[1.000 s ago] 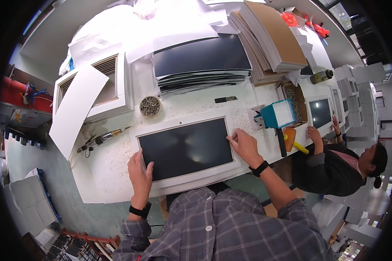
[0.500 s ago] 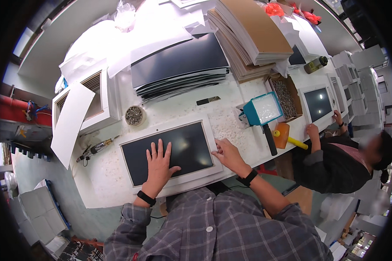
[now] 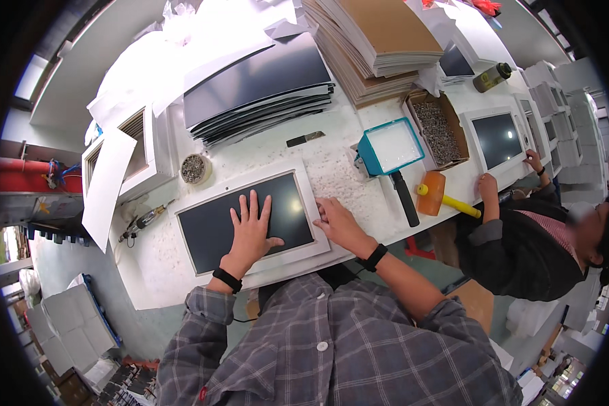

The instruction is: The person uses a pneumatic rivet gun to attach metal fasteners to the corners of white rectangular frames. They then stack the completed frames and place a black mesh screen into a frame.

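Note:
A dark flat panel (image 3: 203,233) lies within a white rectangular frame (image 3: 282,258) on the bench in front of me. My left hand (image 3: 252,233) rests flat on the panel, fingers spread and thumb out to the right. At the frame's right side is my right hand (image 3: 344,229). Its fingers are bent and drawn together, with the tips against the frame's border beside the panel's right edge. Anything small between those fingertips is hidden.
Around the frame are a round tub of small metal pieces (image 3: 195,169), a power screwdriver (image 3: 142,222), a knife (image 3: 306,139), a teal-rimmed tray (image 3: 419,160), an orange mallet (image 3: 430,193) and stacked dark panels (image 3: 257,74). A co-worker (image 3: 521,250) handles another framed panel at right.
The view has shifted, so the bench things appear lower left or higher than before. My left hand has slid a little rightward over the panel. My right hand stays at the frame's right side.

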Demonstrator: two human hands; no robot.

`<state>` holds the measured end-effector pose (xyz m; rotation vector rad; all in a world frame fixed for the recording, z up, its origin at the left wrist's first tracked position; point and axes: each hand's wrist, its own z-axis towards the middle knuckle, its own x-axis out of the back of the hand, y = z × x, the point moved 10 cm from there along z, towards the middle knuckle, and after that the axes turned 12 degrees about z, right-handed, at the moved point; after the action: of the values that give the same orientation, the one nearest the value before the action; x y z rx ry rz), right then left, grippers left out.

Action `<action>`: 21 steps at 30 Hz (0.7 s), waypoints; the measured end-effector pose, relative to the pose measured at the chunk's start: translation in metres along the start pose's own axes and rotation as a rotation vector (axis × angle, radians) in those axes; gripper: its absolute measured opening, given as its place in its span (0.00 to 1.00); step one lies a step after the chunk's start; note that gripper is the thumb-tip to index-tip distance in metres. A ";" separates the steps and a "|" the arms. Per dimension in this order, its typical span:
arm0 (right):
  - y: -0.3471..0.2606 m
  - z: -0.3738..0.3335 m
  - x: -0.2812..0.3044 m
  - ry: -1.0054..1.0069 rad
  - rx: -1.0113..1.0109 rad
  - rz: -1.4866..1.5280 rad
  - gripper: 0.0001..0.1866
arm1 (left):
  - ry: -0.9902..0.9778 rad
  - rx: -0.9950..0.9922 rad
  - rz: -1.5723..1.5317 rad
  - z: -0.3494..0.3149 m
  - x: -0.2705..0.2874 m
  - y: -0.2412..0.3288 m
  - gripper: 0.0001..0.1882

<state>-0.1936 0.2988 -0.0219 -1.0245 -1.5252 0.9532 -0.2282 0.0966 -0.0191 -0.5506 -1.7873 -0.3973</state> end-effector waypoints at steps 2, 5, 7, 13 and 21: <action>-0.017 -0.008 0.009 -0.039 0.035 -0.020 0.21 | -0.016 0.009 -0.001 0.000 0.002 0.000 0.67; -0.073 -0.035 0.059 0.042 0.072 -0.071 0.19 | -0.037 0.051 -0.011 0.004 0.010 0.002 0.63; -0.102 -0.055 0.114 0.261 0.130 -0.230 0.20 | 0.085 0.069 -0.147 0.012 0.022 0.015 0.60; -0.053 -0.049 0.190 0.448 -0.055 -0.692 0.27 | 0.267 0.073 -0.728 0.089 0.068 0.116 0.57; 0.007 -0.029 0.191 0.399 -0.231 -0.365 0.20 | 0.283 0.055 -0.730 0.158 0.049 0.151 0.53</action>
<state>-0.1868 0.4836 0.0356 -0.9810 -1.4336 0.2996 -0.2818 0.3142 -0.0180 0.2178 -1.6666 -0.8724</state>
